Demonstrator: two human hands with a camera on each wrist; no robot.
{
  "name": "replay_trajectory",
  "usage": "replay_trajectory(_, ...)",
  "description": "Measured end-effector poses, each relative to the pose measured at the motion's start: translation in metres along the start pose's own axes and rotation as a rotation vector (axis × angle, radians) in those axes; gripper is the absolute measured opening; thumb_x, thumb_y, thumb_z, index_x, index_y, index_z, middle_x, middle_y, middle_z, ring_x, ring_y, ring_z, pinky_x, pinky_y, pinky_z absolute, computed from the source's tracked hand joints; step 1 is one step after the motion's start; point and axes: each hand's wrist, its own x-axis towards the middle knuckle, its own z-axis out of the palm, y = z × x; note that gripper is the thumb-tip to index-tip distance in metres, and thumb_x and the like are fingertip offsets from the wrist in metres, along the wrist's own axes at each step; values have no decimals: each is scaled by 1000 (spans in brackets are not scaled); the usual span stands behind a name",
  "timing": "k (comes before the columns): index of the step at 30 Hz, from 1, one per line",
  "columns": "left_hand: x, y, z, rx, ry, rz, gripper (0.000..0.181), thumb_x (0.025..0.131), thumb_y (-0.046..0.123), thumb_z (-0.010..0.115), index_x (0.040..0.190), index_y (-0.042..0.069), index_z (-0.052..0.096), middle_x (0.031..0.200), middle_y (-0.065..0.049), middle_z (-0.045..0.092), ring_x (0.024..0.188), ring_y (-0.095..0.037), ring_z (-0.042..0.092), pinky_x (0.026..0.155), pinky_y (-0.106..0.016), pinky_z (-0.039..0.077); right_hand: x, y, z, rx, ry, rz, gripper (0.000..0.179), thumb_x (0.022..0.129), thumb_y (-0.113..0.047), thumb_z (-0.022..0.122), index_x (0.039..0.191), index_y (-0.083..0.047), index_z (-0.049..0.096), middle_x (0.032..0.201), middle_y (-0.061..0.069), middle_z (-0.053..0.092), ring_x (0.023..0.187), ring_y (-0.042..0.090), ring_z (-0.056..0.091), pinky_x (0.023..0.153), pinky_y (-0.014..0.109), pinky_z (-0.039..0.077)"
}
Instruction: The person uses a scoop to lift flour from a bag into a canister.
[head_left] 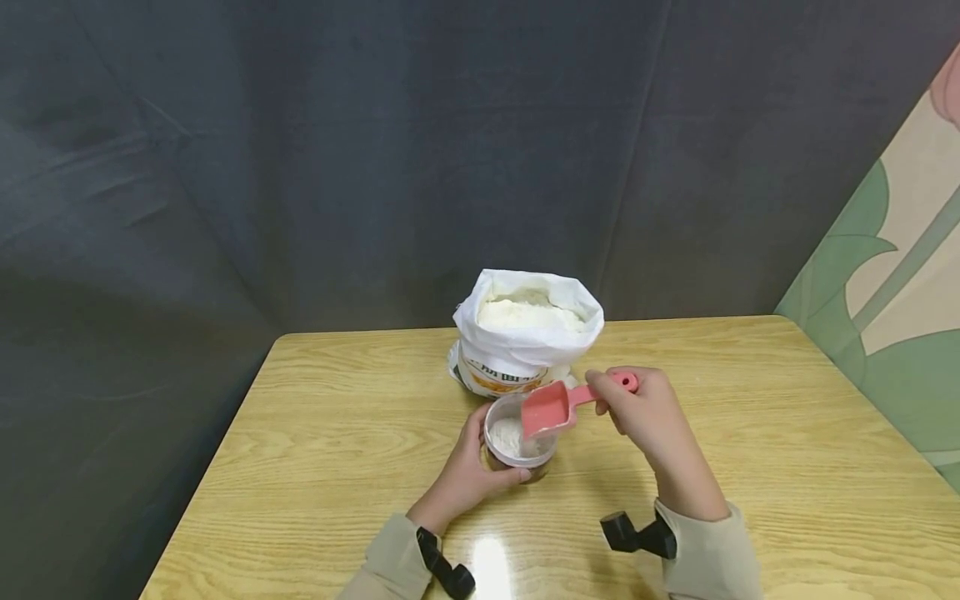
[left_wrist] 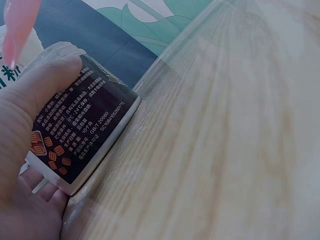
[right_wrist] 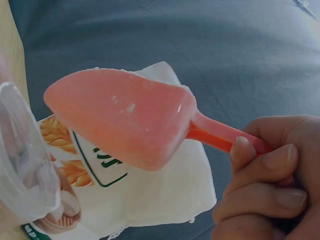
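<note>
A pink scoop [head_left: 547, 408] is tilted over the mouth of a round plastic tub [head_left: 517, 460]. My right hand [head_left: 637, 408] grips its handle, fingers curled round it in the right wrist view. White powder [head_left: 508, 435] lies inside the tub. My left hand [head_left: 472, 467] holds the tub from the left, thumb along its near side. In the left wrist view the tub's dark printed label [left_wrist: 85, 120] faces the camera and its base meets the table. Specks of powder cling to the scoop's underside [right_wrist: 125, 115].
Just behind the tub stands an open white bag [head_left: 525, 350] filled with pale powder. Both are on a wood-grain table [head_left: 337, 433]. A dark cloth [head_left: 450, 150] hangs along the back, and a leaf-patterned surface [head_left: 900, 333] borders the right side.
</note>
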Motion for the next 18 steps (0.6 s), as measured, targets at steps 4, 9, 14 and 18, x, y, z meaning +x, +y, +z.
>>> replay_trajectory(4, -1, 1, 0, -4, -4, -10, 104, 73, 24, 92, 155, 20, 29, 157, -4, 36, 145, -27, 35, 119, -53, 25, -4, -3, -3, 45, 17, -18, 37, 99, -19, 62, 65, -3, 60, 51, -1, 47, 45, 10, 35, 43, 24, 28)
replay_trajectory(9, -2, 1, -1, -1, -8, -12, 105, 73, 24, 92, 156, 20, 28, 157, -5, 36, 145, -29, 35, 119, -55, 24, -6, -4, -8, 100, 58, -18, 37, 98, -19, 63, 63, -6, 62, 51, -1, 49, 45, 10, 37, 43, 24, 31)
replay_trajectory(14, -2, 1, 0, 3, -9, -6, 104, 74, 25, 92, 156, 19, 28, 158, -6, 35, 145, -31, 35, 119, -57, 24, -6, -6, -13, 135, 81, -48, 40, 99, -17, 62, 61, -5, 61, 48, -2, 47, 44, 10, 36, 43, 25, 30)
replay_trajectory(18, -1, 0, 0, 4, -9, -6, 103, 74, 26, 92, 155, 21, 28, 158, -5, 36, 144, -32, 35, 118, -59, 23, -4, -12, -19, 159, 101, -87, 41, 99, -16, 61, 59, -7, 61, 49, -3, 49, 44, 9, 35, 41, 26, 29)
